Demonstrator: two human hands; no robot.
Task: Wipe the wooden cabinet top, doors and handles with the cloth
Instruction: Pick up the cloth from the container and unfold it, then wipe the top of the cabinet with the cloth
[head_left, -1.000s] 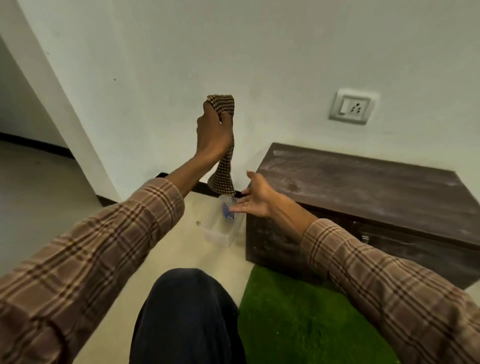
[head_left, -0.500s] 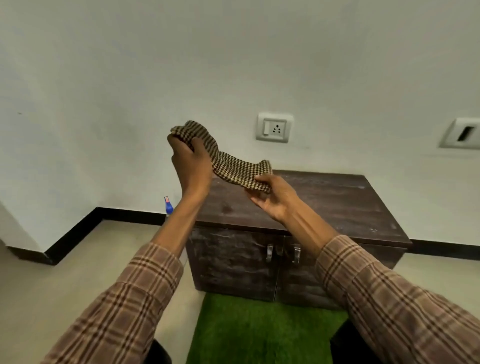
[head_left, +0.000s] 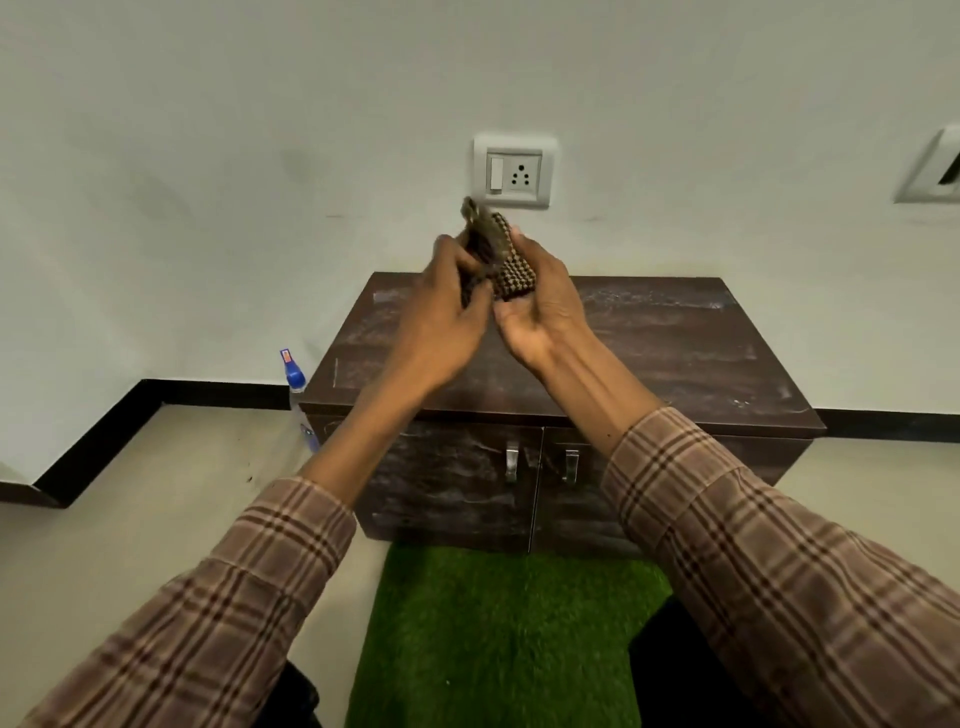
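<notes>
A low dark wooden cabinet stands against the white wall, its top streaked with pale dust. Two doors face me, the left door and the right one, each with a small metal handle near the middle seam. A brown checked cloth is bunched between my hands, held in the air above the back of the cabinet top. My left hand grips its left side and my right hand cups its right side. Most of the cloth is hidden by my fingers.
A spray bottle with a blue cap stands on the floor by the cabinet's left side. A green grass mat lies in front of the doors. A wall socket sits above the cabinet. My knees show at the bottom.
The cloth, stretched between my hands half a second ago, is now gathered into a wad as both hands came together. My view has swung to face the cabinet squarely.
</notes>
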